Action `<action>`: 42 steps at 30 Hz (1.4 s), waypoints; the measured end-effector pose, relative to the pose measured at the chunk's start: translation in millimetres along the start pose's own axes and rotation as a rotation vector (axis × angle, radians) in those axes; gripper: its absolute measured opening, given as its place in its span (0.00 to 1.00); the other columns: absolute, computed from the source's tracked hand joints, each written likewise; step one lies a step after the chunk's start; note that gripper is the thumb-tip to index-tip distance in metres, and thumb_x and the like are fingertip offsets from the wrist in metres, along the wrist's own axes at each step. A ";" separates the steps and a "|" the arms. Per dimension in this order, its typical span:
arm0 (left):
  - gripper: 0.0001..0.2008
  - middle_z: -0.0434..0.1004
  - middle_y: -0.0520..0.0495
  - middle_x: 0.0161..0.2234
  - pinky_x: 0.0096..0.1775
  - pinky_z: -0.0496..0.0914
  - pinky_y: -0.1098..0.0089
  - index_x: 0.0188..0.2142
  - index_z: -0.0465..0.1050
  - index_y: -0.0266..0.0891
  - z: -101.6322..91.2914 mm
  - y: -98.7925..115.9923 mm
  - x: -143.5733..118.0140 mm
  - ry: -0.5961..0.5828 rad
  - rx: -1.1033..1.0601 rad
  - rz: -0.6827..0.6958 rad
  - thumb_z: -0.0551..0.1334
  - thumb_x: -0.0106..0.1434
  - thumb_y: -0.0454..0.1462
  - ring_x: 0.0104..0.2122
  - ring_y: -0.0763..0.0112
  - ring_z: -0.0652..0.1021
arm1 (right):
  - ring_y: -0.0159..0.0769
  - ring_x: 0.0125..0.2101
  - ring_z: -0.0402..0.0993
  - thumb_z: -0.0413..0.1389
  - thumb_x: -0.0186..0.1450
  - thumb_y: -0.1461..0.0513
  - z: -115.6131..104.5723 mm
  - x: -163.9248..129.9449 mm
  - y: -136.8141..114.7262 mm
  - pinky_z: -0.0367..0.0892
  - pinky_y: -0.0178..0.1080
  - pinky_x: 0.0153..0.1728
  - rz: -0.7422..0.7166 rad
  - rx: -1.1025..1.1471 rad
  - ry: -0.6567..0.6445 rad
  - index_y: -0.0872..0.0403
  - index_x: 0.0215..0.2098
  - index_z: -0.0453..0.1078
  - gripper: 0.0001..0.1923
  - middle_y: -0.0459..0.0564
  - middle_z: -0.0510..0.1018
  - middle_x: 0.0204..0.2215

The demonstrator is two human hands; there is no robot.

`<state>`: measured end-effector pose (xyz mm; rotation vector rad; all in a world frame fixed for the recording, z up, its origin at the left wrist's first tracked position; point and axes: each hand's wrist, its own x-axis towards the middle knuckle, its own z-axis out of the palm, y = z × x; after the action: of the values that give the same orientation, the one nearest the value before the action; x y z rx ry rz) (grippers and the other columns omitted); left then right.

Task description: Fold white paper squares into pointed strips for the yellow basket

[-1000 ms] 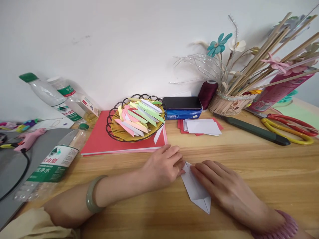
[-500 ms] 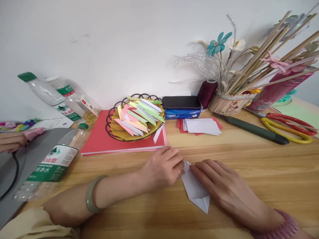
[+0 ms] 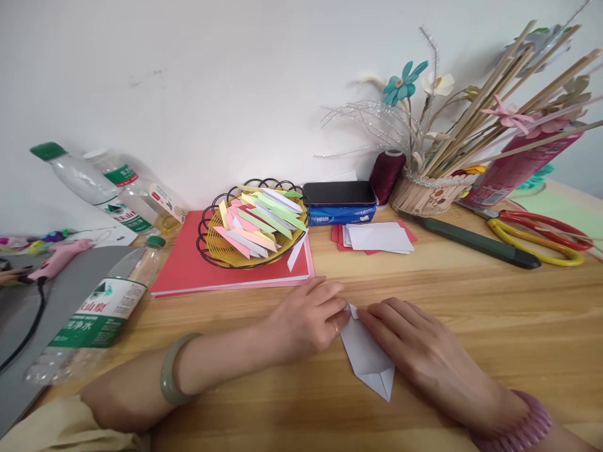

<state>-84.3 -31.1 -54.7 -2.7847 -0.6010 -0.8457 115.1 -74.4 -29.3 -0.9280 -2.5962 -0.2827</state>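
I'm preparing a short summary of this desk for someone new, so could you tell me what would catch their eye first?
At front centre, the left hand and right hand press a folded white paper flat on the wooden table. Behind them, a black wire basket of coloured folded paper strips sits on a red paper stack. At far right lie red and yellow scissors.

A light wooden counter (image 3: 494,314) stands against a white wall. On it lie a folded white paper piece (image 3: 366,356), a red folder (image 3: 188,267), a clear plastic water bottle with a green label (image 3: 94,314) on its side, a stack of white and red cards (image 3: 377,237), a dark green utility knife (image 3: 475,242), red-and-yellow scissors (image 3: 541,235), a blue tissue pack (image 3: 342,215) and a grey mat (image 3: 51,295).
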 end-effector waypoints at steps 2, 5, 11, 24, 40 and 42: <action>0.11 0.76 0.49 0.32 0.46 0.68 0.64 0.27 0.72 0.35 -0.4 0.6 0.5 -0.010 -0.013 -0.019 0.56 0.65 0.31 0.42 0.67 0.72 | 0.39 0.29 0.67 0.37 0.66 0.71 -0.8 0.7 -1.1 0.68 0.41 0.27 -0.021 -0.023 0.007 0.63 0.36 0.69 0.18 0.55 0.71 0.27; 0.09 0.77 0.49 0.37 0.49 0.66 0.62 0.31 0.73 0.35 -1.9 0.2 -0.5 -0.014 -0.019 0.005 0.55 0.65 0.31 0.46 0.66 0.71 | 0.39 0.29 0.68 0.37 0.65 0.72 -1.5 1.9 -1.6 0.68 0.41 0.28 -0.042 -0.054 0.010 0.64 0.36 0.69 0.18 0.55 0.72 0.27; 0.09 0.78 0.49 0.41 0.53 0.63 0.54 0.35 0.74 0.34 -4.6 -4.3 -3.7 -0.039 0.012 0.120 0.55 0.65 0.29 0.50 0.60 0.70 | 0.40 0.30 0.69 0.38 0.64 0.74 -1.8 3.6 -1.5 0.68 0.41 0.28 -0.069 -0.087 0.011 0.64 0.34 0.70 0.18 0.56 0.72 0.27; 0.08 0.78 0.47 0.41 0.51 0.65 0.53 0.39 0.73 0.33 -5.5 -4.2 -5.3 -0.037 0.013 0.063 0.56 0.65 0.31 0.51 0.55 0.70 | 0.40 0.29 0.69 0.37 0.64 0.73 -2.4 4.0 -1.6 0.69 0.41 0.28 -0.053 -0.081 0.009 0.64 0.35 0.70 0.19 0.56 0.72 0.26; 0.11 0.74 0.41 0.46 0.49 0.63 0.50 0.40 0.72 0.32 -11.2 -4.3 2.0 -0.124 0.013 -0.017 0.53 0.67 0.35 0.56 0.53 0.65 | 0.41 0.31 0.68 0.39 0.62 0.74 -0.5 2.0 -1.9 0.66 0.41 0.27 -0.101 -0.113 -0.017 0.60 0.31 0.69 0.18 0.55 0.72 0.28; 0.12 0.74 0.41 0.47 0.50 0.62 0.49 0.42 0.72 0.32 -12.2 -4.0 2.2 -0.124 0.019 -0.041 0.53 0.67 0.36 0.56 0.53 0.64 | 0.41 0.30 0.68 0.40 0.62 0.74 0.0 2.4 -1.9 0.67 0.41 0.27 -0.102 -0.100 -0.025 0.61 0.31 0.69 0.17 0.55 0.72 0.28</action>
<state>-90.4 -30.1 -43.2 -2.8319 -0.6845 -0.6748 112.2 -74.5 -28.5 -0.8378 -2.6784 -0.4342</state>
